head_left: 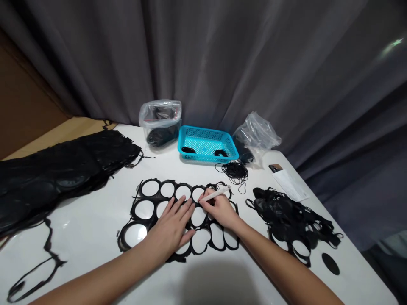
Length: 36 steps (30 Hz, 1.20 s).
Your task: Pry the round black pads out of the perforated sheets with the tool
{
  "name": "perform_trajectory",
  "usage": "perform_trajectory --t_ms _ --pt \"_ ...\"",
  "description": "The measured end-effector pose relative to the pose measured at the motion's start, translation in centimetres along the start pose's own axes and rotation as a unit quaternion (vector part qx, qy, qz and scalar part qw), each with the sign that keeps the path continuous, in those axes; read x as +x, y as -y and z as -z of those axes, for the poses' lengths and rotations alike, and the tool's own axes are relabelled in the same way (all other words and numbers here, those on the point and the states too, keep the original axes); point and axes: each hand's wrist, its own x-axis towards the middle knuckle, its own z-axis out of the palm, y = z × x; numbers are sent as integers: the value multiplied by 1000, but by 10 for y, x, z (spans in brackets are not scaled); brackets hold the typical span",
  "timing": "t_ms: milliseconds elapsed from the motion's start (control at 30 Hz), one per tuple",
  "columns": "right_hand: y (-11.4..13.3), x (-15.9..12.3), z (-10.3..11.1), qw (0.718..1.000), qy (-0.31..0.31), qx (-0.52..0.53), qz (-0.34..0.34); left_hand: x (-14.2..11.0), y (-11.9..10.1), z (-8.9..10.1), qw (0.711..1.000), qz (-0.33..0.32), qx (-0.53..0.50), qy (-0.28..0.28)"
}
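A black sheet (154, 202) full of rows of round holes lies flat on the white table, which shows through the openings. My left hand (173, 224) presses down on its middle with the fingers stretched out. Just to the right, my right hand (219, 208) grips a slim white pen-shaped tool (217, 193). The tool slants up to the right, and its lower end is at the sheet near the upper row of holes. I cannot make out its tip.
Black sheets (63, 169) are piled at the left. Behind stand a blue basket (208, 159) holding black pieces and two clear plastic bags (160, 114). Black cord (235, 170), black scraps (286, 216), a black disc (330, 263) and a white paper (290, 185) lie to the right.
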Motion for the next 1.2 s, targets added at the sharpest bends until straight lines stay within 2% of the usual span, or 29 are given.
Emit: perform_trajectory --t_ms 167,433,533,600,667,700,767,800,833,867,933,1033,1133,1200 --pt "1 0 0 998 -5 -55 25 0 -3 -1 1000 4 11 19" --pt "4 -8 -4 982 -9 -144 124 1 -4 -4 999 3 13 33" --pt "2 -8 -8 963 16 -217 162 1 -4 -4 999 4 9 33" --pt "-1 -1 0 941 27 -286 180 1 -4 -4 999 2 8 35" --pt "-7 12 22 932 -41 -327 154 0 -3 -6 999 4 12 37" --pt "-11 20 37 931 -106 -328 123 -1 -3 -7 999 5 14 37" --pt "-18 37 71 921 -244 -297 56 -2 -3 -9 999 4 13 37" --pt "-21 43 85 917 -288 -273 28 -2 -3 -9 999 2 9 36" --pt "-23 49 95 924 -304 -234 -1 -1 -3 -8 999 -2 2 33" --pt "-23 53 100 938 -298 -177 -29 0 -3 -5 999 -8 -6 30" --pt "-21 57 94 969 -232 -29 -78 3 -3 5 999 -18 -22 22" --pt "-11 57 59 976 -115 150 -107 4 2 24 1000 -3 -13 1" --pt "3 53 21 974 -31 201 -98 -3 14 35 999 38 28 2" --pt "11 49 1 977 29 191 -86 -11 22 35 998 38 52 18"
